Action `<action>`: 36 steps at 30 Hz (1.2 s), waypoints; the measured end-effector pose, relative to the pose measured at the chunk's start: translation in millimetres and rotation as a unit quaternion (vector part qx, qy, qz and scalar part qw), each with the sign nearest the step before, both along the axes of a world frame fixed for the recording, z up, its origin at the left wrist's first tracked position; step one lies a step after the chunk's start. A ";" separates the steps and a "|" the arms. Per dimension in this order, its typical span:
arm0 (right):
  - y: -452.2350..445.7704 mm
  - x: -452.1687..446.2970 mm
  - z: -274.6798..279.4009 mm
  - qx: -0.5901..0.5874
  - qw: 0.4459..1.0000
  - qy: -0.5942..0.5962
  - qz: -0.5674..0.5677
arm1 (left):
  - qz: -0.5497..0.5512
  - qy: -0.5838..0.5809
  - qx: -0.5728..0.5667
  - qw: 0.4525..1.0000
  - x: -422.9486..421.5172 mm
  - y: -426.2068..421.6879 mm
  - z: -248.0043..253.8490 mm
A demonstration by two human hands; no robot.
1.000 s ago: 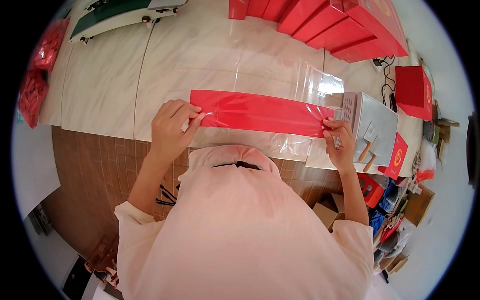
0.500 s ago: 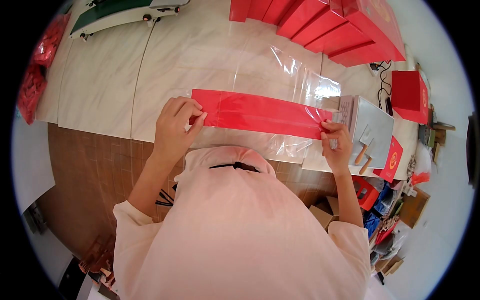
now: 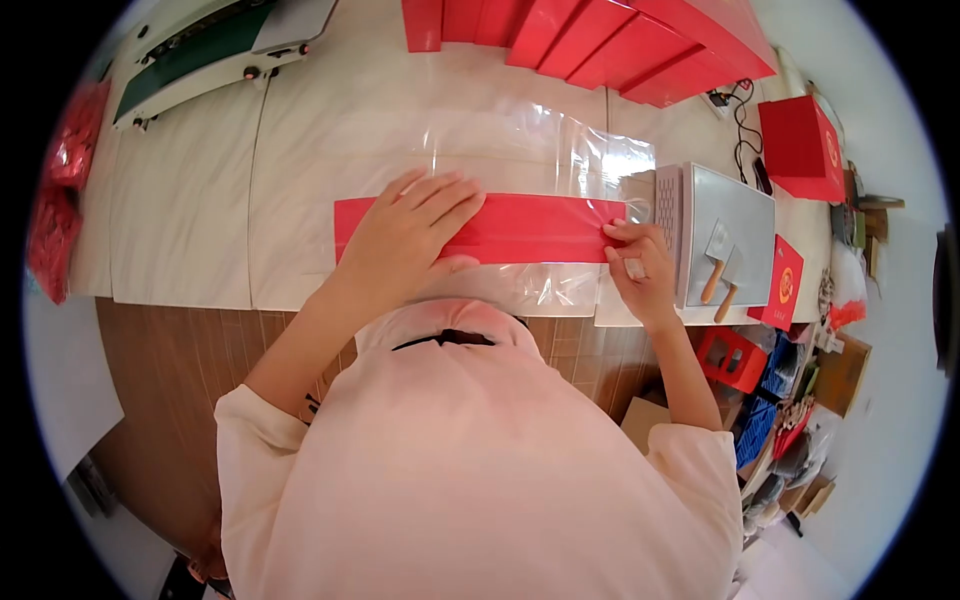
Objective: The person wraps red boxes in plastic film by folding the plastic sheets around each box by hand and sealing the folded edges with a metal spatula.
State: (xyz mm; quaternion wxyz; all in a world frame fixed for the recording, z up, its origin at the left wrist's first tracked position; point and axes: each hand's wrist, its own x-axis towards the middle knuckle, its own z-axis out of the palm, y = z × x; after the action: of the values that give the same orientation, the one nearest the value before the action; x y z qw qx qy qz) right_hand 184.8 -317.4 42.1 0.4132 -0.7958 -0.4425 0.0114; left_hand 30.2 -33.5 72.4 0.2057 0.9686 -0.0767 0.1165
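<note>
Strip (image 3: 545,228) beneath left fingers (image 3: 463,211)

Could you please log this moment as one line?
left hand: across red strip; right hand: at right end; clear film: past both edges

A small packing workshop, it seems: red boxes (image 3: 600,45) at one o'clock, green-belted machine (image 3: 200,55) near half past ten, piled clutter (image 3: 792,425) at four.
</note>
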 end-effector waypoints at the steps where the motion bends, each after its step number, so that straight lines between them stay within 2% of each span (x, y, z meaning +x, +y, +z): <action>1: -1.3 0.3 -1.5 0.001 1.000 -0.014 0.005 | -0.023 0.010 0.011 1.000 3.6 -1.6 -5.9; 5: -5.2 0.6 -6.2 0.023 0.999 -0.038 0.013 | -0.044 -0.025 0.058 0.997 -2.0 -5.0 -12.6; 10: -9.7 1.2 -18.0 0.061 0.990 -0.124 0.021 | -0.020 -0.038 0.025 0.999 -9.0 -11.6 -10.1; 14: -14.4 2.8 -24.7 0.071 0.989 -0.124 0.028 | -0.018 -0.048 0.007 0.999 -5.1 -11.9 -5.2; 16: -17.3 3.3 -22.9 0.048 0.983 -0.173 0.027 | -0.014 -0.027 0.000 1.000 -7.0 -10.2 -5.6; 23: -18.9 3.3 -21.9 0.049 0.986 -0.157 0.031 | 0.026 0.048 -0.081 0.995 -0.8 -10.6 9.1; 29: -17.5 3.0 -27.4 0.068 0.986 -0.145 0.038 | -0.001 0.047 -0.041 0.998 -0.9 -10.3 10.1; 31: -16.5 3.1 -25.4 0.068 0.988 -0.136 0.035 | -0.021 0.019 0.012 1.000 -3.0 -11.4 8.9; 35: -15.0 1.0 -17.2 0.062 0.990 -0.127 0.028 | -0.021 -0.038 0.043 0.998 -8.2 -13.6 -1.1; 36: -12.6 -5.9 -3.5 -0.016 0.986 -0.166 0.025 | -0.022 -0.053 0.042 0.997 -8.2 -13.7 -1.5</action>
State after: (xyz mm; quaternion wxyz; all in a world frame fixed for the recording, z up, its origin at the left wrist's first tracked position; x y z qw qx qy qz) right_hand 178.9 -329.9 38.5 0.3210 -0.7819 -0.5244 -0.1033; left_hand 21.9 -47.3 70.8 0.1629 0.9670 -0.1132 0.1599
